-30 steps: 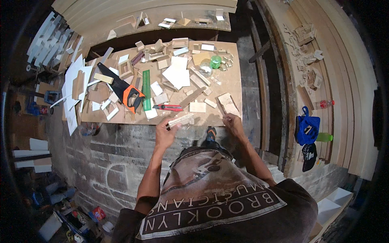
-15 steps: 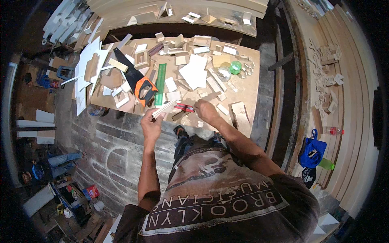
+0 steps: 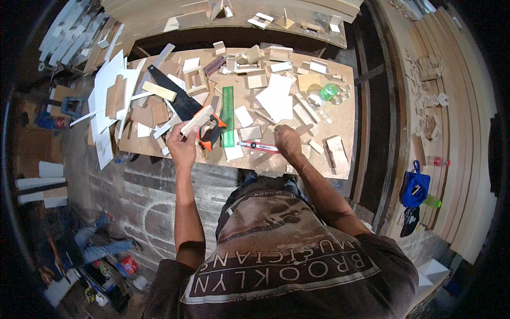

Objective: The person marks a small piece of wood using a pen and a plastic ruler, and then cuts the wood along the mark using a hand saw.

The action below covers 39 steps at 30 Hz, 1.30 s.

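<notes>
Our left hand (image 3: 183, 149) grips a pale flat wooden block (image 3: 196, 121) over an orange-handled black handsaw (image 3: 184, 103); our right hand (image 3: 288, 142) curls at a red utility knife (image 3: 263, 147), its grip unclear. Pale wooden offcuts (image 3: 257, 80) litter our tan wooden worktop (image 3: 340, 119); beyond runs a wooden ledge (image 3: 311, 35).

Bare left hand (image 3: 182, 148) up, thumb and fingers pinched together; bare left forearm (image 3: 188, 212) near-vertical. Bare right hand (image 3: 288, 142) curled (fingers mostly hidden, grip hard to tell); bare right forearm (image 3: 325, 192) slants in from lower right.
</notes>
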Each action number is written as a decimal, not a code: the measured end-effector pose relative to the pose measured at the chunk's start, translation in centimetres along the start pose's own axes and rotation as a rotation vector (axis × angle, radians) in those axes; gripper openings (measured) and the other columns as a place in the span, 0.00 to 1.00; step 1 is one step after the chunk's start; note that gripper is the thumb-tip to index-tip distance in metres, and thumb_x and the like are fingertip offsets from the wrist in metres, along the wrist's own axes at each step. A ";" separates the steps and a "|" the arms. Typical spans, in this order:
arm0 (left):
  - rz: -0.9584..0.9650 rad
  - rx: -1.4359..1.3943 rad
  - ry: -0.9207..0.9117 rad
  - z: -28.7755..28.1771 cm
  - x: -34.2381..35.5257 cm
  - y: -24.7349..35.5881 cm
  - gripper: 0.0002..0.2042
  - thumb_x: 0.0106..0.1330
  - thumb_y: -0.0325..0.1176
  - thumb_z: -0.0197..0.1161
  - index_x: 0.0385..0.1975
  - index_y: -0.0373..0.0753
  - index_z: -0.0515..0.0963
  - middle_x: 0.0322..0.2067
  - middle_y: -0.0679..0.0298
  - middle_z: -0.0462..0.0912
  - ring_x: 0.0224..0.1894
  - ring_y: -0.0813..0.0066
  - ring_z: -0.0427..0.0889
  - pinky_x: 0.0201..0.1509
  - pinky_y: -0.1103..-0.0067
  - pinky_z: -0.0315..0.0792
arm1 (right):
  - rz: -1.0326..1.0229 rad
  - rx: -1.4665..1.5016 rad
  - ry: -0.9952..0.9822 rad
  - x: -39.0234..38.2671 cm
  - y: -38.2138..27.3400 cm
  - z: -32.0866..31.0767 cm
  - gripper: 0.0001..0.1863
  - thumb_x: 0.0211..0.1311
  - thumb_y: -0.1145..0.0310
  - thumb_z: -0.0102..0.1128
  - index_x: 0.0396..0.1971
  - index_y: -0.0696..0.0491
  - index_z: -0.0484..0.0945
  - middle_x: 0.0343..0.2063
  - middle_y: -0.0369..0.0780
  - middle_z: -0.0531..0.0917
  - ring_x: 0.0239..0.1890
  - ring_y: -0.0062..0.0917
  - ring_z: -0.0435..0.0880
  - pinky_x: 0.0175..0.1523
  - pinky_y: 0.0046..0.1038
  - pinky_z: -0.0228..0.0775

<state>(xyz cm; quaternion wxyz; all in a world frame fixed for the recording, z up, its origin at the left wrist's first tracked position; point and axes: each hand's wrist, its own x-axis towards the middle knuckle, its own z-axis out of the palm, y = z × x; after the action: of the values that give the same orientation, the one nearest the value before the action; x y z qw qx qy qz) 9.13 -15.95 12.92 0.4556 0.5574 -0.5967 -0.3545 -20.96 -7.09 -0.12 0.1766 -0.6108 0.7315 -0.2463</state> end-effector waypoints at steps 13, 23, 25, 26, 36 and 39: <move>-0.085 -0.077 -0.195 -2.4 5.4 -5.4 0.10 0.65 0.25 0.67 0.43 0.28 0.80 0.39 0.61 0.85 0.41 0.78 0.80 0.49 0.79 0.74 | -0.031 -0.306 -0.098 -3.8 -5.0 3.3 0.18 0.56 0.70 0.57 0.49 0.51 0.76 0.45 0.40 0.76 0.52 0.35 0.76 0.60 0.40 0.66; 0.141 -0.160 -0.218 0.8 8.0 -4.2 0.10 0.64 0.24 0.67 0.43 0.29 0.80 0.37 0.64 0.82 0.40 0.79 0.79 0.48 0.80 0.73 | -0.085 -0.212 0.247 -5.8 0.8 1.6 0.18 0.52 0.72 0.60 0.46 0.51 0.78 0.45 0.44 0.78 0.50 0.43 0.76 0.54 0.47 0.69; 0.056 -0.158 -0.188 0.3 8.2 -3.5 0.10 0.63 0.24 0.67 0.43 0.30 0.81 0.34 0.67 0.82 0.37 0.81 0.79 0.43 0.82 0.73 | 0.000 -0.314 0.256 -6.2 -0.7 -0.1 0.13 0.53 0.77 0.55 0.41 0.52 0.78 0.41 0.41 0.78 0.45 0.41 0.75 0.51 0.42 0.68; 0.043 -0.114 -0.142 -0.6 8.3 -3.8 0.10 0.63 0.25 0.68 0.43 0.31 0.81 0.33 0.67 0.83 0.36 0.83 0.79 0.41 0.83 0.72 | 0.013 -0.345 0.207 -5.6 -1.7 -0.6 0.13 0.54 0.78 0.55 0.40 0.52 0.78 0.40 0.42 0.77 0.45 0.41 0.75 0.51 0.42 0.68; -0.095 -0.152 0.128 -9.3 8.0 -4.8 0.11 0.65 0.27 0.68 0.44 0.28 0.80 0.36 0.64 0.84 0.37 0.81 0.80 0.42 0.83 0.73 | 0.035 0.115 -0.049 0.8 -8.7 7.7 0.09 0.59 0.75 0.54 0.36 0.58 0.81 0.34 0.50 0.82 0.39 0.47 0.81 0.45 0.43 0.74; -0.154 -0.099 0.143 -11.8 6.2 -6.1 0.11 0.65 0.26 0.68 0.44 0.28 0.80 0.36 0.65 0.84 0.38 0.81 0.80 0.43 0.82 0.74 | -0.045 0.171 -0.037 5.5 -8.8 10.7 0.11 0.60 0.72 0.53 0.38 0.58 0.81 0.34 0.52 0.82 0.41 0.49 0.81 0.46 0.43 0.74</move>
<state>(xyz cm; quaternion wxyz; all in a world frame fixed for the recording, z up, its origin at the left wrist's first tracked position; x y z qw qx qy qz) 22.53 -21.82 12.14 0.4953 0.6021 -0.5000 -0.3769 -8.91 -15.19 -3.52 0.2359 -0.6143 0.6904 -0.3006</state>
